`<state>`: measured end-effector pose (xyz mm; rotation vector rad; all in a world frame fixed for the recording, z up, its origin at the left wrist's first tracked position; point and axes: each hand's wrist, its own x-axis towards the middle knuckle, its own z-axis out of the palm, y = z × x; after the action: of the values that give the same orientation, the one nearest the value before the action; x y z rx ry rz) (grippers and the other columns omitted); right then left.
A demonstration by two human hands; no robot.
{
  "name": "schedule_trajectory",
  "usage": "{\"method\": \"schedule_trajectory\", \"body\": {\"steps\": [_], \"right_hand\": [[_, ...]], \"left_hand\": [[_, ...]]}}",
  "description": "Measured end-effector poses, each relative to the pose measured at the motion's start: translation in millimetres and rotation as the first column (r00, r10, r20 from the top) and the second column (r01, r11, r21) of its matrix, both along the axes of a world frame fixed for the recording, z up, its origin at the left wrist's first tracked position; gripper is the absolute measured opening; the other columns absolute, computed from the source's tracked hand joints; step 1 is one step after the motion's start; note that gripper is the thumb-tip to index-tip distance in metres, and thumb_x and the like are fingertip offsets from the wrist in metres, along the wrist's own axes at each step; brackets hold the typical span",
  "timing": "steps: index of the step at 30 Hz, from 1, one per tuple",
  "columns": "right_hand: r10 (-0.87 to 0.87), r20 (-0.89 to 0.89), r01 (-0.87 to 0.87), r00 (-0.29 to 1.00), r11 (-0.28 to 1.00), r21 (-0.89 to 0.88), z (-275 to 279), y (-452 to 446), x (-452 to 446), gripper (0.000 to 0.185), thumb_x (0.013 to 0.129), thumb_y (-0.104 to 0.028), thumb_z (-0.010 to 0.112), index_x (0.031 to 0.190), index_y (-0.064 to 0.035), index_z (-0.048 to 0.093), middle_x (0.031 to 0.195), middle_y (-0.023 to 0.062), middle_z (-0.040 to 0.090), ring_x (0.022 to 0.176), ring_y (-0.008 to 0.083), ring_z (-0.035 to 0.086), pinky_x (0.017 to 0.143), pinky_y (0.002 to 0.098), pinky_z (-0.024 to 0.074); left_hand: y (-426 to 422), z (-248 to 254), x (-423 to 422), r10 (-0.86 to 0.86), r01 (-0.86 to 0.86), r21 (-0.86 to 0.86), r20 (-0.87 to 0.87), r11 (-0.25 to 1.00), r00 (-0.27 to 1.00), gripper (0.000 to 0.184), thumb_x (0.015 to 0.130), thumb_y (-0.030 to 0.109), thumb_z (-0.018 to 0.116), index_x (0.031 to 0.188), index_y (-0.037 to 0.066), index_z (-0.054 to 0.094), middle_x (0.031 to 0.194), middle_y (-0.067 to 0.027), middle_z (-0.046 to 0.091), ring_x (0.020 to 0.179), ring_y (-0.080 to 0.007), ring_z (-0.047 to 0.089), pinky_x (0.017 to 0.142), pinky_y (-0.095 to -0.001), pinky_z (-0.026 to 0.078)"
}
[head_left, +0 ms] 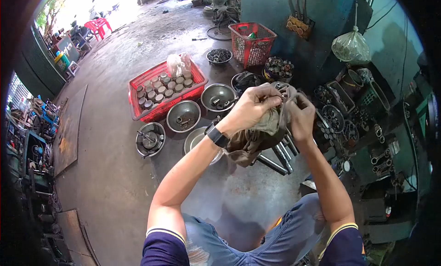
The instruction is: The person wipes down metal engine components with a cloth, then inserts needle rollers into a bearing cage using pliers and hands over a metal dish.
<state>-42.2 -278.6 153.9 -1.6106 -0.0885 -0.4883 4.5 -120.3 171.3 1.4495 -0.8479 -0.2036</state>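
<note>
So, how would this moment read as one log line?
left hand: holding cloth | right hand: holding cloth | nearby: metal bowls, red baskets

We see a grey floor [110,156], daylight [117,0] and a chair [97,26] at its far left corner, a wall [396,27] along its right edge.

Red plastic chair [97,25] way in the back. Clear bag [352,46] hanging by the wall [392,32], tall red basket [247,46] on the floor [115,174].
</note>
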Motion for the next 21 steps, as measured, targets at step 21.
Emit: {"method": "schedule_trajectory", "body": {"steps": [21], "right_hand": [[0.073, 0.068, -0.071, 0.995, 0.997, -0.038, 12.6, -6.7, 0.2, 0.011, 0.080, -0.005, 0.056, 0.089, -0.0004, 0.060, 0.084, 0.0031, 0.061, 0.078, 0.0071, 0.056, 0.069, 0.0223, 0.0450]], "left_hand": [[0.5, 5.4, -5.2, -0.012, 0.011, -0.019, -0.023, 1.000, 1.000, 0.014, 0.086, 0.010, 0.060, 0.091, -0.003, 0.060, 0.083, 0.0001, 0.058, 0.081, -0.0058, 0.049, 0.074, -0.0228, 0.042]]}}
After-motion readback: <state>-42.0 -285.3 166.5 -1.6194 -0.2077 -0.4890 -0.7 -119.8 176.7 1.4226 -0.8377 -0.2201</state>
